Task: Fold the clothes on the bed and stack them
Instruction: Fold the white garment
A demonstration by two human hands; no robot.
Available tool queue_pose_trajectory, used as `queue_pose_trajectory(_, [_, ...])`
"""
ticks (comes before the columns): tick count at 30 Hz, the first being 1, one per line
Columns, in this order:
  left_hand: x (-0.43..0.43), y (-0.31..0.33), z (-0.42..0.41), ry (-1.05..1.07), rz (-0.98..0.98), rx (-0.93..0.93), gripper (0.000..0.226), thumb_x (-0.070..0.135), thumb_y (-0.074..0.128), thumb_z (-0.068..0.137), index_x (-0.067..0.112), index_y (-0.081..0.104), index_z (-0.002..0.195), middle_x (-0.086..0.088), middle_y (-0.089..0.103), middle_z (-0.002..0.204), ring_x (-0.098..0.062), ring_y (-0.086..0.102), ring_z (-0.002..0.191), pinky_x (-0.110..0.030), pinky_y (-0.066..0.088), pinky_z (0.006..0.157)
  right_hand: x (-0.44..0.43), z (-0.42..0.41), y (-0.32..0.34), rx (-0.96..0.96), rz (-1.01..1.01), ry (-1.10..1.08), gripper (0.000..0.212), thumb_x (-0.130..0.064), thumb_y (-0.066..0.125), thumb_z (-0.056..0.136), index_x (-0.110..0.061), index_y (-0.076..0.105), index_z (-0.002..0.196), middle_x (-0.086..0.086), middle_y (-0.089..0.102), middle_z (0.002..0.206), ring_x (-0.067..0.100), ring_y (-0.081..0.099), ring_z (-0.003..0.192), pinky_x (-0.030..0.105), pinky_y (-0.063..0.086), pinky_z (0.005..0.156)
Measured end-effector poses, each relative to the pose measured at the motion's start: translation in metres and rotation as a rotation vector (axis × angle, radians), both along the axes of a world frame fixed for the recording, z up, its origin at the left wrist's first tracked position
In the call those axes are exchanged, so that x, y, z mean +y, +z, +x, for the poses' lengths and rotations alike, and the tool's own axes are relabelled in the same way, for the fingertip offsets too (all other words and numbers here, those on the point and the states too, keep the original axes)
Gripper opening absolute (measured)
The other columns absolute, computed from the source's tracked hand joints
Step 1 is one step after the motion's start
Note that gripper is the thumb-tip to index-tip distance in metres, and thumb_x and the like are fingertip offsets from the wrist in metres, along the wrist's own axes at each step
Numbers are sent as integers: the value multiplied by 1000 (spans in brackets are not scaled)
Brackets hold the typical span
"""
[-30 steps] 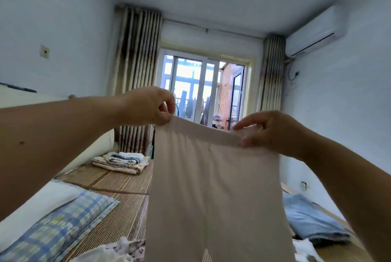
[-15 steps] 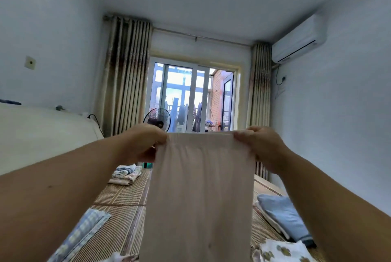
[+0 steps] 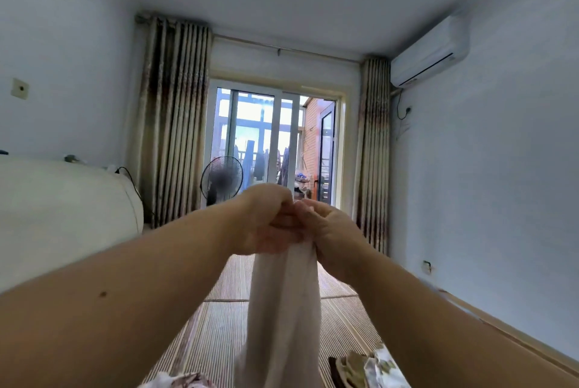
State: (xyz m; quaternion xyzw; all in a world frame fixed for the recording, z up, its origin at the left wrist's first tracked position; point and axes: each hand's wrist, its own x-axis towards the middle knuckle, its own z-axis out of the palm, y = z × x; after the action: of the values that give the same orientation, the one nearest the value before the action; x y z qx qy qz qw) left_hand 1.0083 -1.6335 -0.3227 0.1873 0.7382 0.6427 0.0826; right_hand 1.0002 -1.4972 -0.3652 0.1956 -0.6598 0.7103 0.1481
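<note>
A beige garment (image 3: 283, 318) hangs in front of me as a narrow doubled strip, its lower end dropping out of view at the bottom edge. My left hand (image 3: 266, 224) and my right hand (image 3: 329, 231) meet at its top edge, fingers pinched on the fabric and touching each other. The garment dangles above the striped bamboo mat of the bed (image 3: 216, 334). A floral-print cloth (image 3: 376, 369) lies on the mat at the lower right, and another patterned piece (image 3: 178, 381) shows at the bottom edge.
A cream headboard (image 3: 62, 215) runs along the left. A standing fan (image 3: 221, 180) is by the glass balcony door (image 3: 272, 143), which has curtains on both sides. An air conditioner (image 3: 429, 52) hangs on the right wall.
My hands have come together from holding the garment spread wide, so the fabric is now doubled lengthwise into a narrow strip. The view has tilted up a little; the folded stacks are out of frame.
</note>
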Motion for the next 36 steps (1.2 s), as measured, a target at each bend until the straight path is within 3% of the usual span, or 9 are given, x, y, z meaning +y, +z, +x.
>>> queue_pose_trajectory(5, [-22, -13, -19, 432, -467, 939, 41, 31, 65, 83, 27, 63, 123, 1, 61, 98, -12, 57, 84, -27, 47, 72, 17, 9, 9, -37, 120, -74, 38, -3, 57, 92, -4, 53, 130, 16, 56, 121, 30, 59, 107, 46, 49, 98])
queue_pose_trajectory(7, [-30, -23, -30, 276, -339, 755, 67, 37, 76, 76, 29, 48, 136, -2, 55, 115, -20, 55, 103, -39, 49, 91, 19, 16, 19, -20, 107, -22, 29, 1, 52, 93, -10, 59, 120, 14, 58, 118, 26, 60, 100, 43, 51, 96])
queue_pose_trajectory(9, [-34, -29, -36, -49, -177, 382, 61, 39, 81, 70, 30, 57, 126, -1, 63, 117, -21, 58, 108, -46, 43, 101, 21, 22, 29, -15, 98, 18, 28, 3, 50, 93, -15, 64, 110, 12, 60, 114, 25, 60, 95, 41, 54, 90])
queue_pose_trajectory(13, [-33, -34, -48, -340, 25, 142, 35, 24, 72, 71, 14, 67, 104, -4, 71, 95, -16, 68, 84, -32, 56, 73, 31, 30, 37, -31, 225, -3, 21, -6, 58, 90, -10, 64, 111, 12, 62, 106, 24, 62, 91, 39, 58, 83])
queue_pose_trajectory(19, [-18, -30, -54, -150, -247, 221, 15, 16, 70, 82, 19, 68, 96, 2, 68, 84, -14, 58, 79, -27, 49, 69, 48, 24, 35, -136, 331, -174, 22, -1, 65, 84, 3, 63, 106, 14, 66, 95, 17, 71, 70, 23, 57, 59])
queue_pose_trajectory(25, [17, -46, -87, 177, -632, 398, 27, 27, 61, 93, 7, 65, 111, -6, 54, 60, -10, 43, 33, -18, 34, 35, 52, -20, 9, -126, 697, -490, 8, -20, 57, 96, -23, 57, 103, 10, 63, 93, 23, 67, 77, 24, 53, 45])
queue_pose_trajectory(28, [34, -51, -112, 222, -612, 446, 20, 16, 53, 96, 8, 63, 111, -13, 66, 69, -16, 63, 48, -29, 50, 48, 60, -53, 2, -3, 708, -594, 6, -22, 54, 97, -23, 55, 102, 8, 60, 94, 24, 64, 82, 32, 59, 59])
queue_pose_trajectory(31, [43, -47, -134, 359, -626, 641, 21, 17, 56, 93, 7, 58, 112, -14, 67, 101, -28, 66, 90, -41, 55, 78, 69, -75, 4, 214, 650, -696, 6, -19, 55, 94, -24, 54, 97, -6, 54, 81, 12, 55, 75, 16, 47, 60])
queue_pose_trajectory(36, [45, -45, -150, 421, -437, 782, 27, 36, 53, 93, 11, 57, 101, -9, 63, 92, -28, 59, 86, -37, 44, 64, 74, -81, 5, 397, 494, -629, 14, -10, 57, 91, -22, 51, 89, -7, 52, 76, 6, 48, 65, 14, 41, 50])
